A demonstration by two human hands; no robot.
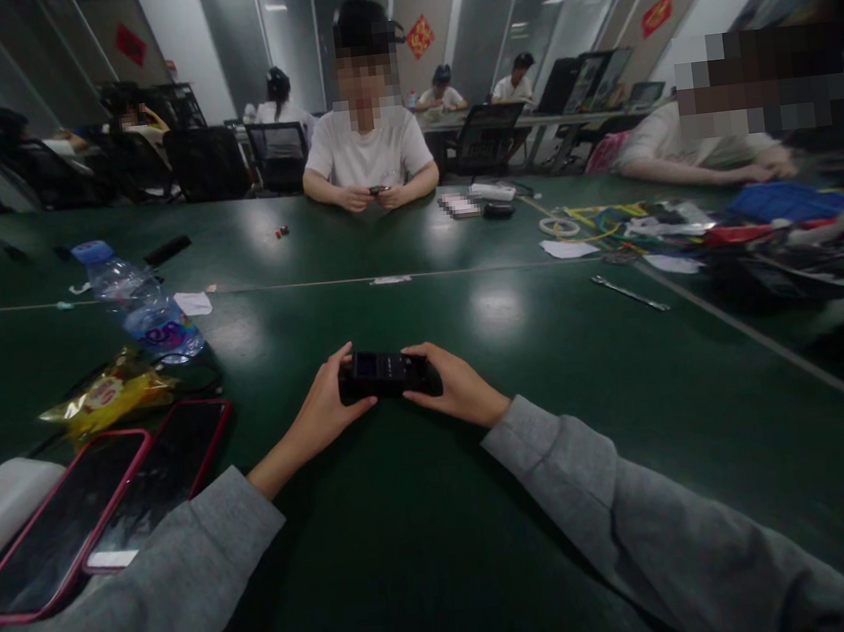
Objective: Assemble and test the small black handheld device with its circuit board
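Note:
Between my two hands is a small black handheld device point(386, 368) with a little screen at its left and several buttons at its right. My left hand point(325, 402) grips its left end, thumb along the near edge and fingers on the far side. The right end is held by my right hand point(459, 382) in the same way, with the fingers partly hidden behind it. The device is over the dark green table point(407, 539); whether it touches the surface I cannot tell. Grey sleeves cover both my forearms.
To the left are a plastic bottle point(138, 301), a yellow wrapper point(110, 394), two red-edged phones point(67, 524) and a white block point(5, 506). A wrench point(629, 292) lies to the right, before piled cables and a blue item point(794, 201). A person point(370, 145) sits opposite, another at right.

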